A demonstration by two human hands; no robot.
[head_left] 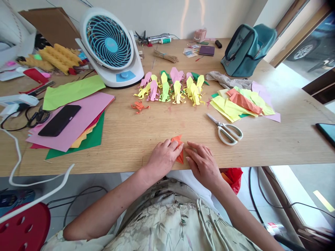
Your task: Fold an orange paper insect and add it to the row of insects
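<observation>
At the table's front edge, a piece of orange folded paper (179,158) lies flat, with pointed ends at its top and bottom. My left hand (164,155) presses it down under bent fingers, hiding its middle. Just right of the paper, my right hand (202,162) rests with fingers stretched out and nothing visible in them; whether its fingertips touch the paper's edge I cannot tell. Farther back stand several folded paper figures (177,91) in yellow, pink and green. A small orange folded figure (140,107) sits alone to their left. White-handled scissors (227,131) lie open on the right.
Loose paper pieces (235,104) are heaped at the right. A fan (110,48) stands at the back left, near coloured sheets (99,99) with a black phone (60,120) on top. A teal backpack (243,52) sits at the back right, a tablet (327,134) at the right edge.
</observation>
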